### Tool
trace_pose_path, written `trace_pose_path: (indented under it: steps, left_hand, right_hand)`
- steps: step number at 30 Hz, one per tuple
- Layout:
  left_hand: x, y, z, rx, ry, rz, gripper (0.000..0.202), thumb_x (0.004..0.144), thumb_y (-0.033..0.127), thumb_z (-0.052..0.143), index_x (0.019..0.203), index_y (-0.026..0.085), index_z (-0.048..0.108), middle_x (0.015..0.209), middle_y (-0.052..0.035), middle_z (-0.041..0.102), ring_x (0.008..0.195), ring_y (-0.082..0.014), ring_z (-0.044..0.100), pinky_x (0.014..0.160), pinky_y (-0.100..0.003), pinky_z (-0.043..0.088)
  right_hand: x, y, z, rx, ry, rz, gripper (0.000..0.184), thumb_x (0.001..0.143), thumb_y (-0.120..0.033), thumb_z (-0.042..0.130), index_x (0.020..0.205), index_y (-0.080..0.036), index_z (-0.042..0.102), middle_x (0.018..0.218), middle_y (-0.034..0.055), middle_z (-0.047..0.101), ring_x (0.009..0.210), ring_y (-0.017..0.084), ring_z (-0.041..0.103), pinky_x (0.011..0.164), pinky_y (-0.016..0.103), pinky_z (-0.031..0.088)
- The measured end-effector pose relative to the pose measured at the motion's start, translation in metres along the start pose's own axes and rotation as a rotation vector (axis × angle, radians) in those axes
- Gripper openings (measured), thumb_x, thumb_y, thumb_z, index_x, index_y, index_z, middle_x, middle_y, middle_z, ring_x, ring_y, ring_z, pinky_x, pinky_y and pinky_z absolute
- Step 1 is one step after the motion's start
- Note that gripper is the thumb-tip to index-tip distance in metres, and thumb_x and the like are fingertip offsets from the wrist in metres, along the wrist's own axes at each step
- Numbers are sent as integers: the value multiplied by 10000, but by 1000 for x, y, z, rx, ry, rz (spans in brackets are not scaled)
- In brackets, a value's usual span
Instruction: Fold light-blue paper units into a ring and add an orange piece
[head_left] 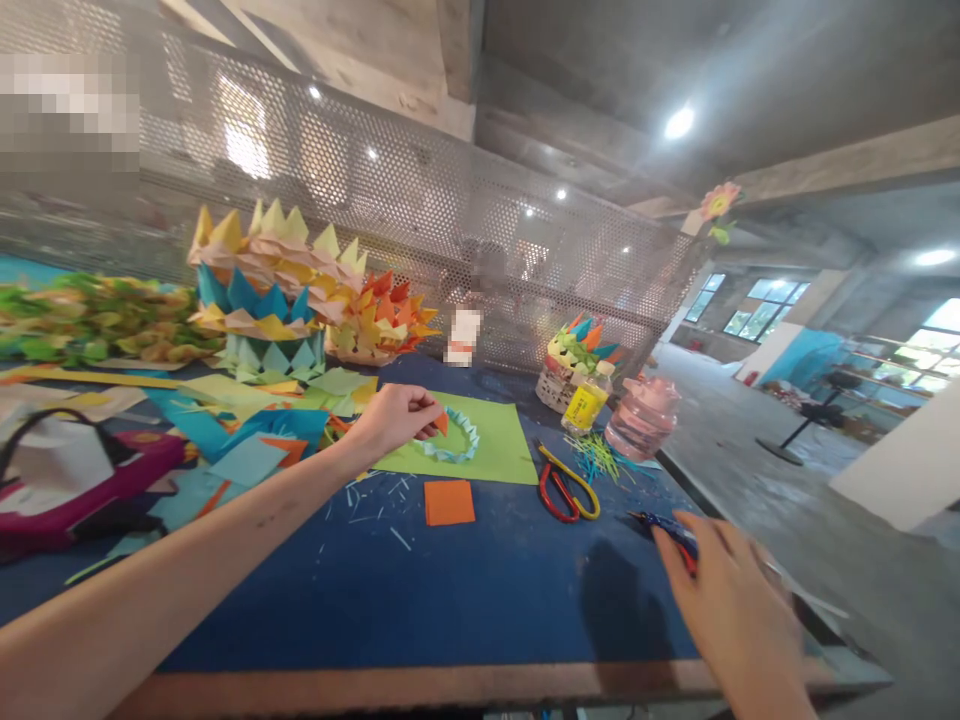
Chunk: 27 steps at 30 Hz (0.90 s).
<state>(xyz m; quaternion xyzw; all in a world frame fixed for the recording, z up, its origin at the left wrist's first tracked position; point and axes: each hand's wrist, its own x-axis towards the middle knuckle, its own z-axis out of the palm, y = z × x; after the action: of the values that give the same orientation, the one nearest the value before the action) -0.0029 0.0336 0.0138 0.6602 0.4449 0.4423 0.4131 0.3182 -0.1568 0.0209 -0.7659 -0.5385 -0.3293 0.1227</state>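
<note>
My left hand (396,418) is stretched out over the table, fingers pinched on a small folded orange paper piece (442,423). It holds that piece at the edge of a light blue folded paper ring (459,447), which lies on a green sheet (495,440). My right hand (731,590) is low at the right near the table's front edge, fingers spread over a dark blue and red object (671,530) that I cannot make out. An orange paper square (449,502) lies on the blue table (450,590) between the hands.
Red and yellow scissors (564,486) lie right of the green sheet. Tall stacked paper crowns (262,290) and an orange one (382,320) stand at the back. A basket (559,385), yellow-labelled bottle (585,405), pink container (641,418), pink bag (75,480) and paper scraps surround them.
</note>
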Motion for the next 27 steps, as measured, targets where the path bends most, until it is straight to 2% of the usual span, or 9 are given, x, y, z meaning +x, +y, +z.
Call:
trace_pose_path:
  steps: [2, 4, 7, 10, 14, 17, 22, 27]
  left_hand:
    - [2, 0, 4, 38, -8, 23, 163, 731, 321, 579, 698, 165, 610, 633, -48, 704, 600, -168, 679, 574, -250, 543]
    - [3, 0, 9, 89, -9, 52, 180, 736, 337, 567, 700, 167, 614, 654, -51, 710, 600, -168, 674, 567, -245, 531]
    - [4, 1, 15, 184, 7, 115, 200, 740, 347, 559, 681, 171, 635, 658, -39, 713, 613, -166, 665, 574, -232, 501]
    - [4, 1, 20, 283, 27, 193, 207, 749, 334, 553, 670, 178, 662, 656, -19, 707, 621, -158, 643, 580, -220, 458]
    - [3, -3, 26, 400, 55, 280, 203, 780, 289, 527, 693, 184, 677, 638, -1, 679, 592, -138, 584, 571, -219, 395]
    - [2, -7, 31, 465, 61, 322, 204, 800, 253, 507, 691, 193, 669, 629, 11, 664, 563, -123, 545, 559, -218, 360]
    - [1, -14, 36, 537, 67, 352, 193, 810, 235, 502, 715, 201, 666, 632, 13, 670, 547, -123, 541, 549, -226, 343]
    - [0, -17, 37, 577, 57, 383, 193, 822, 241, 501, 737, 198, 669, 664, 4, 688, 573, -130, 571, 559, -227, 366]
  right_hand:
    - [16, -40, -9, 348, -55, -239, 203, 852, -258, 517, 1001, -177, 628, 1010, 103, 615, 935, 254, 580, 808, 368, 447]
    - [36, -82, -9, 584, -165, -421, 175, 863, -183, 512, 990, -197, 632, 1020, 69, 605, 954, 202, 567, 837, 325, 431]
    - [64, -136, 10, 719, -243, -576, 197, 816, -126, 588, 991, -192, 648, 979, 55, 598, 954, 191, 550, 859, 328, 407]
    - [82, -169, 39, 757, -269, -632, 255, 735, -124, 698, 972, -210, 665, 1010, 43, 588, 966, 185, 535, 867, 319, 398]
    - [90, -182, 73, 800, -298, -650, 195, 683, -166, 764, 862, -193, 690, 1006, 64, 591, 974, 216, 515, 855, 346, 393]
    - [89, -180, 85, 846, -307, -642, 148, 703, -178, 753, 834, -173, 685, 988, 74, 600, 963, 215, 516, 859, 340, 386]
    - [86, -178, 88, 925, -322, -601, 127, 717, -172, 741, 818, -160, 665, 887, 61, 617, 908, 199, 540, 823, 310, 395]
    - [82, -179, 84, 983, -343, -558, 196, 682, -205, 772, 825, -161, 646, 830, 47, 631, 848, 194, 556, 753, 297, 403]
